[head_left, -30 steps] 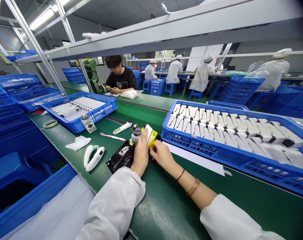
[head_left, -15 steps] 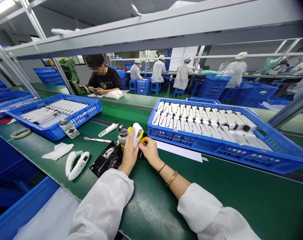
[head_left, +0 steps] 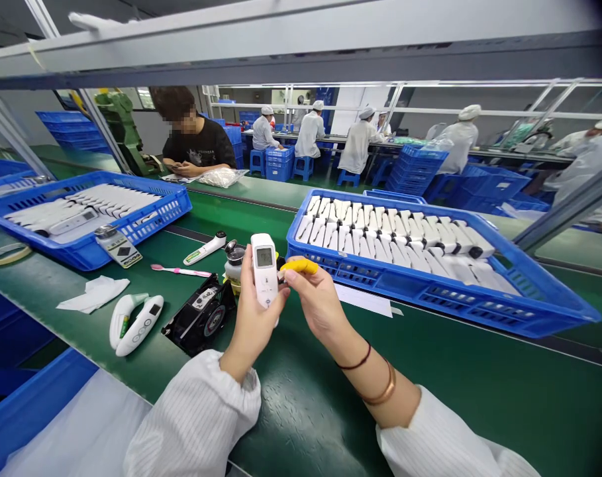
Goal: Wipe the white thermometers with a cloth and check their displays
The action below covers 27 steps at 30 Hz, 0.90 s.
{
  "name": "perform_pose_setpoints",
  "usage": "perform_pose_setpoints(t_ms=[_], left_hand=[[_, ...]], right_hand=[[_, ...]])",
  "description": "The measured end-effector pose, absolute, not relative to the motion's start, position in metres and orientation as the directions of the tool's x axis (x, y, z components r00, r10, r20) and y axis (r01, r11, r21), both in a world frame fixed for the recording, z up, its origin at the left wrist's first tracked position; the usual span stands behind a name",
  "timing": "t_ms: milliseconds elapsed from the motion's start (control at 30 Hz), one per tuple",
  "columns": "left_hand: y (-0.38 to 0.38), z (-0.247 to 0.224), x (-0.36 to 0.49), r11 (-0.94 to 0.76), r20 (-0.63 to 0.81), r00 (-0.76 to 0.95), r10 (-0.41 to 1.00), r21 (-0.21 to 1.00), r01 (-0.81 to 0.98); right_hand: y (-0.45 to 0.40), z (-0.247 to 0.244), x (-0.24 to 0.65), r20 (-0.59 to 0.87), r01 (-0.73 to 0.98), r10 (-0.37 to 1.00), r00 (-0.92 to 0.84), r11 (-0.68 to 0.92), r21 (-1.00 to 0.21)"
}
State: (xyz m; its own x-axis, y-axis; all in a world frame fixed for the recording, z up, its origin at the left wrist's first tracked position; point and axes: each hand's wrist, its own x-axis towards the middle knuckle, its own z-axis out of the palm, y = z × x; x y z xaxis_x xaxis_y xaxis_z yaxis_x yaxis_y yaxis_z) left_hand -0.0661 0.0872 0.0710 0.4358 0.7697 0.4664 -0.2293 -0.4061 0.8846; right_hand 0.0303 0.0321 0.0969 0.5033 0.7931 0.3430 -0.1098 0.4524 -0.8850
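My left hand (head_left: 251,328) is closed around a white handheld thermometer (head_left: 264,281), held upright with its grey display facing me. Beside its right edge is my right hand (head_left: 323,305), thumb and forefinger pinched together. A yellow finger cot (head_left: 301,265) covers that forefinger. A small dark bit shows at the pinch, too small to name. Behind the left hand stands a bottle with a metal top (head_left: 235,254), partly hidden. A black device with a round part (head_left: 201,315) lies left of the hand.
A blue crate (head_left: 380,275) with rows of white thermometers stands right; another crate (head_left: 85,255) stands left. On the green bench lie a pink toothbrush (head_left: 181,270), a white tissue (head_left: 95,293), an opened white casing (head_left: 138,324) and a tape roll (head_left: 5,254). A person (head_left: 199,142) sits opposite.
The thermometer has turned from edge-on so its lit display faces me. My right hand has shifted slightly right, its yellow-covered forefinger now plainly in view.
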Motion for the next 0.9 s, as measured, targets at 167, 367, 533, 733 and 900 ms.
perform_pose_setpoints(t_ms=[167, 367, 533, 733, 900], left_hand=[[0.045, 0.108, -0.081, -0.379, 0.458, 0.439, 0.773, 0.888, -0.260], [0.023, 0.120, -0.086, -0.452, 0.519, 0.428, 0.740, 0.854, -0.256], [0.010, 0.121, -0.083, -0.481, 0.535, 0.438, 0.722, 0.844, -0.239], [-0.010, 0.123, -0.073, -0.586, 0.641, 0.422, 0.641, 0.764, -0.271], [-0.033, 0.126, -0.058, -0.526, 0.678, 0.437, 0.591, 0.735, -0.427]], right_hand=[[0.004, 0.117, 0.013, 0.472, -0.062, 0.754, 0.457, 0.556, -0.829], [-0.014, 0.129, 0.009, 0.595, 0.157, 0.659, 0.461, 0.599, -0.785], [-0.032, 0.136, 0.009, 0.738, 0.435, 0.497, 0.457, 0.599, -0.673], [-0.067, 0.144, 0.013, 0.835, 0.655, 0.393, 0.384, 0.522, -0.547], [-0.096, 0.148, 0.011, 0.795, 0.627, 0.397, 0.459, 0.489, -0.606]])
